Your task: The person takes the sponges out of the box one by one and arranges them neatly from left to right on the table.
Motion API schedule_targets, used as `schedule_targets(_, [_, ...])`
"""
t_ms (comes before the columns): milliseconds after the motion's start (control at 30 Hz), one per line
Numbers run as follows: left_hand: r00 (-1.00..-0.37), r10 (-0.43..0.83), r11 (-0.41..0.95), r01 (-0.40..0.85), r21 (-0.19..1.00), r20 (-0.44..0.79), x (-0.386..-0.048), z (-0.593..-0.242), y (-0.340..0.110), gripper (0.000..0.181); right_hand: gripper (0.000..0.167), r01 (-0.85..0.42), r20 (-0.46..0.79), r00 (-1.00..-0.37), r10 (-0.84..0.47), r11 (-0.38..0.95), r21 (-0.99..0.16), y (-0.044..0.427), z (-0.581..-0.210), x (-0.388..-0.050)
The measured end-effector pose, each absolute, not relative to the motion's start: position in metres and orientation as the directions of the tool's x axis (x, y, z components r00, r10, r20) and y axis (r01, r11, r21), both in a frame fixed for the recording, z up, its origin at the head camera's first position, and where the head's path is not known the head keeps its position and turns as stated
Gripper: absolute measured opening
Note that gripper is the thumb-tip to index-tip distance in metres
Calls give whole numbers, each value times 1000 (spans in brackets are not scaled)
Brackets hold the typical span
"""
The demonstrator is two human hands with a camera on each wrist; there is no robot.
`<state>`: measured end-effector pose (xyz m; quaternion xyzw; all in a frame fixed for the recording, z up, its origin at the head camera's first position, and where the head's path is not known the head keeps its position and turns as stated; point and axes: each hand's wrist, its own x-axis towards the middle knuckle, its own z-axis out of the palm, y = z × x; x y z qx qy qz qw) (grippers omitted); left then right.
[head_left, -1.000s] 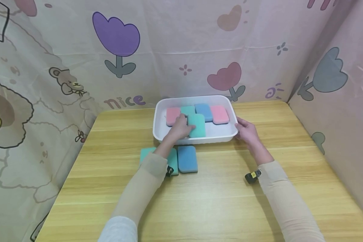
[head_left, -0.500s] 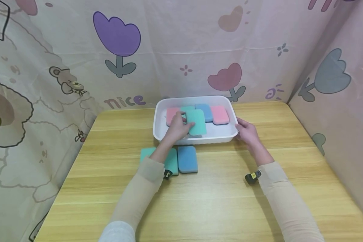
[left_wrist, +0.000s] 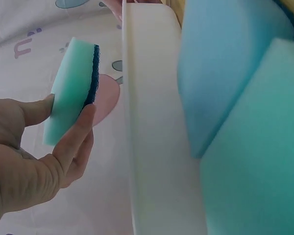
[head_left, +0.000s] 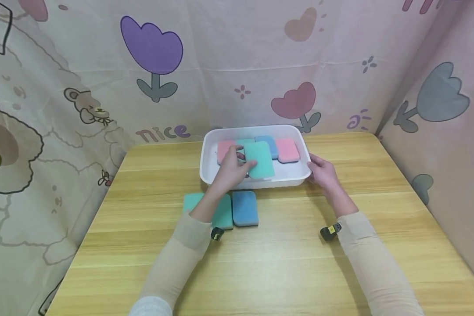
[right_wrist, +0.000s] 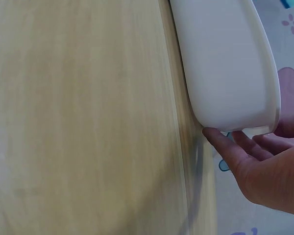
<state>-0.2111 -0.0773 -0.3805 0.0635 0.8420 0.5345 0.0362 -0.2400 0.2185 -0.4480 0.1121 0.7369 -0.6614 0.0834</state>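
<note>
Left wrist view: a green sponge (left_wrist: 68, 93) with a dark backing is pinched, tilted, between the thumb and fingers (left_wrist: 74, 142) of the left hand (left_wrist: 34, 161). Head view puts it over the white tray (head_left: 280, 182), whose pink, green and blue sponges (head_left: 287, 150) lie beyond those fingers. Rightward, the right hand (head_left: 324, 173) grips the tray's end; nearer the wearer, another blue sponge (head_left: 245, 208) rests on the tabletop (head_left: 284, 263).

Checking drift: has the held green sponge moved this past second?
Yes; in the head view, the held sponge shifted up and right against the white tray.
</note>
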Motion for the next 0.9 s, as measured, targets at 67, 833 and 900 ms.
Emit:
schedule_targets(67, [-988, 154, 420, 78, 904, 14, -207, -379, -77, 69, 55, 269, -265, -963, 53, 97, -958, 218, -448, -240])
schedule_targets(833, [-940, 341, 521, 217, 825, 32, -176, -389, -64, 73, 55, 278, -274, -960, 55, 98, -956, 219, -448, -239])
schedule_targets(900, [-932, 360, 531, 238, 813, 38, -175, -391, -63, 72, 55, 279, -275, -960, 58, 105, -954, 219, -448, -239])
